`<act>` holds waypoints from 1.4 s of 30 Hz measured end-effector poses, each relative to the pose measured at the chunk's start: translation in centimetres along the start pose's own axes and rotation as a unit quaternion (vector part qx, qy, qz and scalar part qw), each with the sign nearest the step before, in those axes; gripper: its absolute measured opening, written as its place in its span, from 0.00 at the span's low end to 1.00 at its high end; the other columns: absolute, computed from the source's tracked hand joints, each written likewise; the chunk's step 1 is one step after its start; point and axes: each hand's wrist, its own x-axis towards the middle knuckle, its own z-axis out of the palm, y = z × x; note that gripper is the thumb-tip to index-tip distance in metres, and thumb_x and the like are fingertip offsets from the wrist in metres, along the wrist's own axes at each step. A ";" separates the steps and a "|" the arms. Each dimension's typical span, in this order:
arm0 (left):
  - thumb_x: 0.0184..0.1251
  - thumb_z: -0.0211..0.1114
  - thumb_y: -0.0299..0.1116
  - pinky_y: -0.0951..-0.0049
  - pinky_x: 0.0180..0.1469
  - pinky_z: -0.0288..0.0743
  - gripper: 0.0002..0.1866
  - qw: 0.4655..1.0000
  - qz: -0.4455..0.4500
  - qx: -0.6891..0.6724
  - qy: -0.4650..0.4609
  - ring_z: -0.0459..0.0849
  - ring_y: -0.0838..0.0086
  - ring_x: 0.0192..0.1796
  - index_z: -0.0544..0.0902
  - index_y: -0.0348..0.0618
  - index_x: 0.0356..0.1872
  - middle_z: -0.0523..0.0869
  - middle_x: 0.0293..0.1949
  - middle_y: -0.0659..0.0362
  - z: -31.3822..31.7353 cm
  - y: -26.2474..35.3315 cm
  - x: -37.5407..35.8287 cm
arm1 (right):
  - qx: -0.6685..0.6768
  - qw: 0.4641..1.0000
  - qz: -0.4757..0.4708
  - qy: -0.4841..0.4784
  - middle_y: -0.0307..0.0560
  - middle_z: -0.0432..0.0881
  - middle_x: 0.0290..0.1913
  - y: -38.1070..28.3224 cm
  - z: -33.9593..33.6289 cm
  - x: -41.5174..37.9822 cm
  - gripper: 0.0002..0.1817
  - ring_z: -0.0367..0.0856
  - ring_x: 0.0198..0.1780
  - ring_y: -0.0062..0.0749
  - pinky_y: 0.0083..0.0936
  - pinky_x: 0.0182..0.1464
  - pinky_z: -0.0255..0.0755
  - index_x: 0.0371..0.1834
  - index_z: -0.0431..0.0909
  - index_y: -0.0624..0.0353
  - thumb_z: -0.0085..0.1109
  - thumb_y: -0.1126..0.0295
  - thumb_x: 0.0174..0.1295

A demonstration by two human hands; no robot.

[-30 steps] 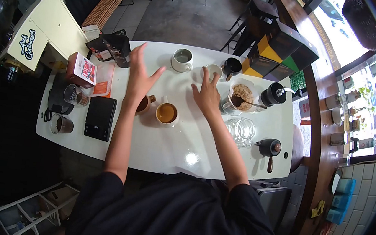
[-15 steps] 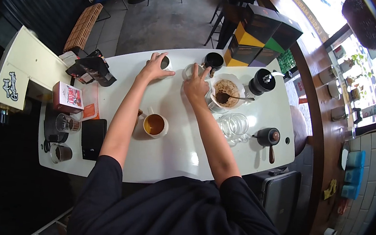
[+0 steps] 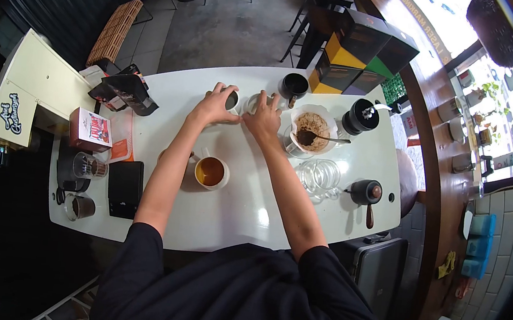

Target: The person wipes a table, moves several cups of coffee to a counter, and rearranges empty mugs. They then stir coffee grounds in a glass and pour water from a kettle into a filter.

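Observation:
My left hand (image 3: 215,106) is curved around a small white cup (image 3: 233,100) with a dark inside, thumb and fingers on its sides. Close beside it, my right hand (image 3: 263,122) grips a pale round cup (image 3: 252,103), mostly hidden under the fingers. A white mug (image 3: 219,182) of amber liquid stands nearer my body, between my forearms. Right of my right hand, a paper filter (image 3: 330,120) holds brown coffee grounds (image 3: 312,123), with a spoon (image 3: 333,139) resting in them. A black cup (image 3: 294,85) stands behind my right hand.
A hand grinder (image 3: 361,116), a glass server (image 3: 317,177) and a small dark pot with a handle (image 3: 365,192) stand at right. Stacked boxes (image 3: 359,43) sit at the back. At left are a cream machine (image 3: 32,89), a red-and-white box (image 3: 92,130) and glasses (image 3: 81,207).
My hands have drawn closer together. The small white cup in my left hand has come slightly right and nearer to me. My right-hand fingers have closed in around the pale cup.

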 end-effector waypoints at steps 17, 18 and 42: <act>0.40 0.84 0.59 0.50 0.71 0.72 0.54 0.994 -0.016 0.071 -0.076 0.74 0.50 0.70 0.68 0.59 0.72 0.69 0.69 0.54 -0.9 1.2 -6.6 | -0.021 0.993 -0.076 -0.084 0.60 0.61 0.71 0.6 -2.8 -10.5 0.46 0.79 0.56 0.67 0.49 0.54 0.81 0.72 0.61 0.51 0.76 0.65 0.48; 0.42 0.83 0.60 0.50 0.71 0.71 0.53 0.993 -0.022 0.079 -0.081 0.74 0.50 0.70 0.69 0.58 0.72 0.69 0.69 0.54 -1.0 1.2 -6.6 | -0.029 0.992 -0.081 -0.092 0.62 0.62 0.69 0.7 -2.8 -11.0 0.47 0.80 0.55 0.68 0.49 0.54 0.81 0.73 0.61 0.49 0.76 0.62 0.49; 0.41 0.82 0.36 0.60 0.76 0.69 0.57 0.941 0.328 0.012 -0.081 0.72 0.52 0.72 0.62 0.59 0.78 0.65 0.73 0.50 4.8 9.8 16.6 | 0.433 0.896 0.093 0.024 0.45 0.81 0.43 7.5 -19.4 -19.4 0.22 0.84 0.38 0.25 0.23 0.41 0.78 0.66 0.68 0.64 0.60 0.72 0.73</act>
